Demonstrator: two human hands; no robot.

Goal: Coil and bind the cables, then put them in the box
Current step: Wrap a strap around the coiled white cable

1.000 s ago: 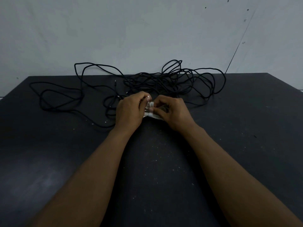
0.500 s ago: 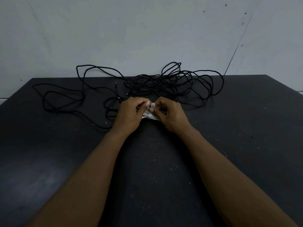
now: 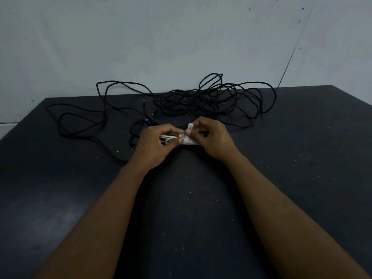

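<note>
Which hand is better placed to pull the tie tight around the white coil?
Right, probably. The right hand pinches the raised end of the tie; the left hand grips the coil and can steady it.

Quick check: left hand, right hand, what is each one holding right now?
Left hand: grips the white coiled cable.
Right hand: pinches the white strap at that coil.

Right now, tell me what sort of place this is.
Likely a plain workroom or test bench: a dark table against a bare grey wall, with tangled black cables on it.
</note>
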